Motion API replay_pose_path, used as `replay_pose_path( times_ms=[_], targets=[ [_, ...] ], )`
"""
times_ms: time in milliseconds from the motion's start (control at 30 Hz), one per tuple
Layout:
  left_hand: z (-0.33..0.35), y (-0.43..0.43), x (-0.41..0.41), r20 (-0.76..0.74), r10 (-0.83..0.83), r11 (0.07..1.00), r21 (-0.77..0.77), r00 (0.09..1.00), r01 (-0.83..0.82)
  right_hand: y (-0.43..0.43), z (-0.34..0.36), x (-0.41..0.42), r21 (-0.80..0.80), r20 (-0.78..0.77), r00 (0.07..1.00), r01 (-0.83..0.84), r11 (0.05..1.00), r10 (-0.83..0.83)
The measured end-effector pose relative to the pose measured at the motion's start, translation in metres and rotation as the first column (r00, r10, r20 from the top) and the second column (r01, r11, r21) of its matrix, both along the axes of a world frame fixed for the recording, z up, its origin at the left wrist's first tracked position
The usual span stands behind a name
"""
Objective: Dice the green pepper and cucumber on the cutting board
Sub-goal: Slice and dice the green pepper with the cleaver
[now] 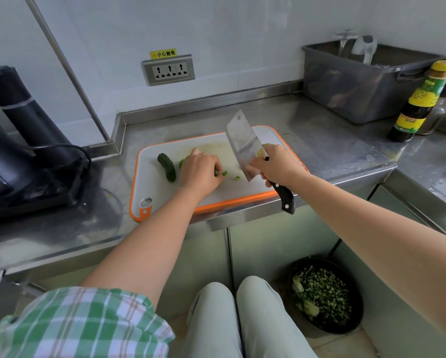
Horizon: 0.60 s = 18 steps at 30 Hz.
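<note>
Green pepper [221, 173] shows as short strips at the fingertips of the left hand [198, 167], which lies knuckles-up on the board with its fingers curled down over the strips, pinning them; how much more pepper sits beneath the palm is hidden. A pale green lump [181, 162] at the far side of that hand is probably the uncut remainder. The right hand [276, 165] is wrapped fully round the black handle of a cleaver [242, 140], thumb and forefinger at the heel of the blade, which is lifted clear of the board and tilted away. One cut fragment [237, 178] lies apart between the two hands.

The cucumber [167, 167], dark, bumpy and whole, rests just left of the left hand on the white, orange-rimmed cutting board [160, 195].

Handling: pepper strips are light, thin and springy, with a slick skin; they are best bunched and held from above with tucked fingertips, well back from the edge. The cucumber is firm, round and wet when cut, so it is likely to roll; it should be halved lengthwise first and gripped on its flank.

Beyond the board: steel countertop [332, 140], grey tub [358, 83], sauce bottle [418, 104], wall socket [168, 69].
</note>
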State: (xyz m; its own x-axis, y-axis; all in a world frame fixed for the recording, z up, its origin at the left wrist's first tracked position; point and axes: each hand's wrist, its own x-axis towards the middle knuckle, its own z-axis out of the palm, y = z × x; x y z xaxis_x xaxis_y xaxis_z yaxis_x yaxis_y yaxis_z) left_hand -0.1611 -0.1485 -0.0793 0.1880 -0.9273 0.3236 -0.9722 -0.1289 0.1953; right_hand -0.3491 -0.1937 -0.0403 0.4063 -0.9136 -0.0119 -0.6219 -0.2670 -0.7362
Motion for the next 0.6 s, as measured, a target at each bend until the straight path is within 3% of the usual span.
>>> replay_pose_path(
  times_ms=[100,167,200,267,300,333,467,600],
  targets=[
    [0.000,-0.001,0.000,-0.115,0.035,0.994,-0.097,0.993,-0.046,0.005,0.002,0.002,-0.240,-0.159,0.987,-0.010,0.971,-0.029],
    [0.005,-0.002,-0.004,-0.354,0.078,0.972,-0.180,0.932,-0.150,0.007,0.004,0.003,-0.409,-0.264,0.960,-0.028,0.912,-0.089],
    [0.010,-0.002,-0.008,-0.519,0.086,0.965,-0.169,0.850,-0.201,0.008,0.004,0.004,-0.466,-0.304,0.946,-0.045,0.883,-0.112],
    [0.025,-0.002,-0.022,-0.832,0.097,0.973,-0.036,0.546,-0.227,0.009,0.002,0.007,-0.549,-0.399,0.906,-0.114,0.828,-0.140],
    [0.030,-0.002,-0.028,-0.910,0.105,0.978,0.021,0.401,-0.208,0.009,-0.001,0.008,-0.576,-0.437,0.889,-0.160,0.802,-0.136],
    [0.033,-0.003,-0.034,-0.943,0.101,0.981,0.041,0.316,-0.190,0.010,-0.004,0.010,-0.592,-0.457,0.881,-0.198,0.781,-0.123],
    [0.033,-0.006,-0.045,-0.966,0.076,0.966,0.010,0.247,-0.259,0.010,-0.010,0.010,-0.521,-0.421,0.905,-0.291,0.802,0.055],
    [0.032,-0.005,-0.040,-0.982,0.070,0.959,0.018,0.175,-0.284,0.005,-0.007,0.001,-0.370,-0.110,0.983,-0.178,0.912,0.147]
  ],
)
